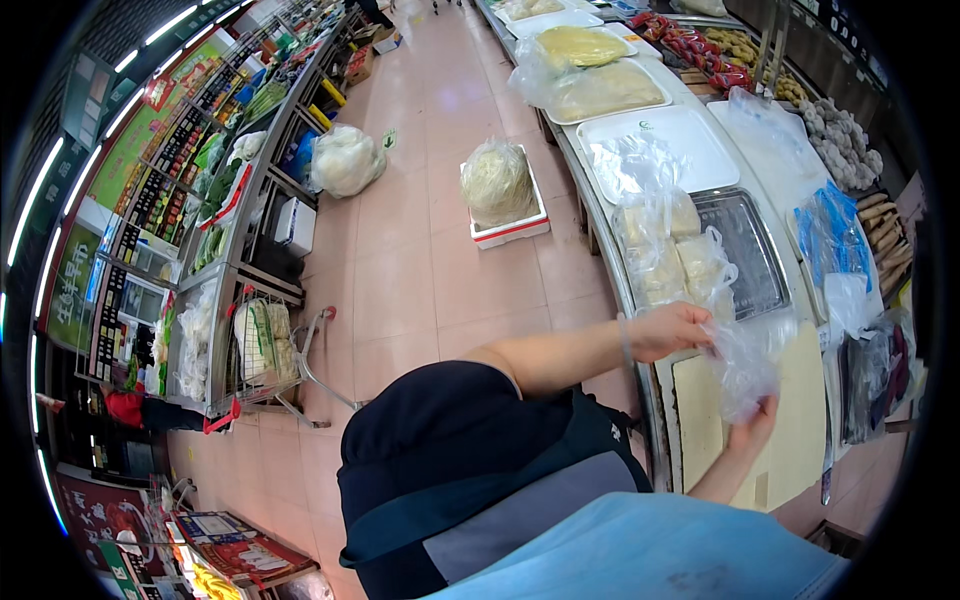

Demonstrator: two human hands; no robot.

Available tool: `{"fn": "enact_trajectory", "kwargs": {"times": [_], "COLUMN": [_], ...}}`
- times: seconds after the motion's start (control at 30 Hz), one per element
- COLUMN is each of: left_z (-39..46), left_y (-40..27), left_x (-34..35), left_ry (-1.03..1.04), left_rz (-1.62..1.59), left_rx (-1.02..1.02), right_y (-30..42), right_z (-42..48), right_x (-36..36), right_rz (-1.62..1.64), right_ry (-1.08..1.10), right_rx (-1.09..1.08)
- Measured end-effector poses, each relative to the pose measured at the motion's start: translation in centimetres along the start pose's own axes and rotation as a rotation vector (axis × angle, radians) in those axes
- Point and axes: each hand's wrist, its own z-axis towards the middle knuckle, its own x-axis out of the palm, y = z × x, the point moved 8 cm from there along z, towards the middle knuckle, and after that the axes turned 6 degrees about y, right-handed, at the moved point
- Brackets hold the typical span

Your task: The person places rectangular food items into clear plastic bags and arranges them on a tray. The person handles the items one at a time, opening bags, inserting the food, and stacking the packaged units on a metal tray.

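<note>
Between my two hands is a crumpled clear plastic bag, above a pale yellow cutting board on the counter. The fingers of my left hand pinch its upper left edge. My right hand grips its lower end, with part of the fingers hidden by the plastic. Just beyond my left hand, several bagged pale blocks, perhaps tofu, sit at the left part of a dark metal tray. What the bag in my hands contains, if anything, cannot be told.
Farther along the counter stand a white tray and wrapped food trays. Blue plastic bags and garlic are at the right. A foam box with a wrapped bundle stands on the floor; a shopping cart stands left.
</note>
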Motion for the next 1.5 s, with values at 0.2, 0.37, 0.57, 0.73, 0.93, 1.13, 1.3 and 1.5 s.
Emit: {"fn": "enact_trajectory", "kwargs": {"times": [0.2,0.37,0.57,0.73,0.93,1.13,1.3,1.5], "left_z": [0.4,-1.1,0.1,0.1,-1.1,0.9,2.3,1.7], "left_y": [3.0,0.0,2.7,7.4,4.8,6.9,4.4,0.4], "left_x": [-2.8,10.3,9.3,6.2,6.7,4.8,8.3,14.0], "left_ry": [-0.071,0.093,0.022,0.125,0.302,0.519,0.43,0.708], "left_rz": [0.503,1.225,1.978,0.23,0.807,0.663,-0.344,-0.123], "left_rx": [-0.218,0.593,0.537,-0.278,-0.232,-0.228,-0.173,-0.191], "right_y": [7.5,6.1,3.7,5.8,7.0,4.8,3.3,2.0], "right_z": [-6.0,-8.1,-12.0,-14.0,-11.4,-17.2,-19.9,-19.1], "right_x": [-4.6,1.1,6.3,6.8,-9.4,0.3,6.0,3.2], "right_rz": [0.028,-1.187,-1.164,-2.021,-1.131,-0.204,-0.501,-1.432], "right_ry": [0.457,-0.075,0.122,-0.033,0.049,0.377,0.763,0.903], "right_rx": [-0.108,-0.658,-0.33,-0.838,-0.285,-0.131,0.262,0.473]}}
